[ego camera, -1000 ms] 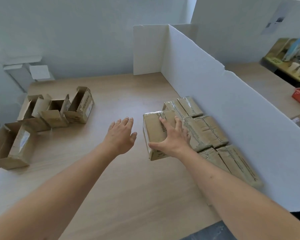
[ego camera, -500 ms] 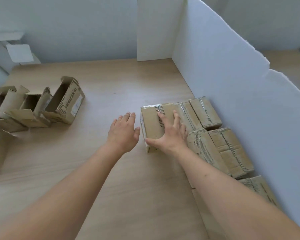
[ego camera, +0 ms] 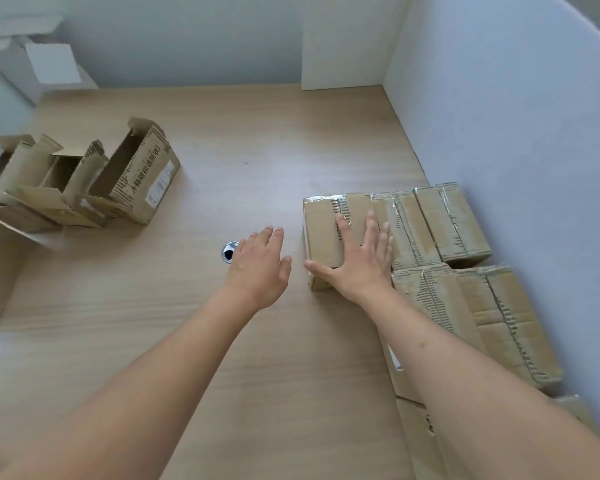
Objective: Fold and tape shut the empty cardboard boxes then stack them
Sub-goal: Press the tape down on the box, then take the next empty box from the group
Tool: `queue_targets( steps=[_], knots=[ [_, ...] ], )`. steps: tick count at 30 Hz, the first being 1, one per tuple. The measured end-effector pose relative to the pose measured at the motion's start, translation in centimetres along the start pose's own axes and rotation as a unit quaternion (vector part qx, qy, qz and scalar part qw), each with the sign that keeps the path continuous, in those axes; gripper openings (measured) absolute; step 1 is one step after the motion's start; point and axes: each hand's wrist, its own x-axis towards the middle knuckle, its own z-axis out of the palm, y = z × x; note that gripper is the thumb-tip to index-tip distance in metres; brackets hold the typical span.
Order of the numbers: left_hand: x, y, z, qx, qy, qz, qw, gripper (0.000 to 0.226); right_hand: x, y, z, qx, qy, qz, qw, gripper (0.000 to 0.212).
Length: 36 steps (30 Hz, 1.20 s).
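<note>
Right hand [ego camera: 357, 261] flat, fingers straight, pressing on taped box [ego camera: 326, 230] beside the sealed row [ego camera: 440, 220]; left hand [ego camera: 258, 268] relaxed, empty, above table [ego camera: 257, 150].

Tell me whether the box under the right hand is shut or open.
Shut. The box under the right hand has its flaps folded flat with clear tape along the top seam.

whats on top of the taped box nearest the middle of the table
The right hand lies flat on the taped box, fingers spread over its tape seam. The part of the top under the palm is covered.
</note>
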Motion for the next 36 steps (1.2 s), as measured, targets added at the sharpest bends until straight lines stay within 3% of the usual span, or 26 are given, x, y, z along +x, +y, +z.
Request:
queue_targets(
  steps=[3, 7, 10, 24, 36],
  knots=[
    [-0.3, -0.2, -0.5, 0.005, 0.003, 0.007, 1.0, 0.061, -0.3, -0.5, -0.7, -0.012, -0.013, -0.009, 1.0, 0.112],
    [-1.8, -0.8, -2.6, 0.015, 0.002, 0.015, 1.0, 0.061, -1.9, -2.0, -2.8, 0.022, 0.003, -0.062, 0.998, 0.073],
    [-3.4, -1.5, -4.7, 0.027, 0.013, 0.021, 0.999, 0.062, -3.6, -3.8, -4.7, 0.035, -0.002, -0.094, 0.995, 0.063],
    [-16.5, -8.4, -13.4, 0.041, 0.066, 0.043, 0.996, 0.06, -16.0, -15.0, -9.8, -0.036, 0.028, -0.178, 0.983, 0.055],
    [-34.5, -13.5, -15.1, 0.066, 0.111, -0.067, 0.989, 0.058, -29.2, -22.7, -8.7, -0.039, 0.0, -0.305, 0.952, 0.058]
  ],
)
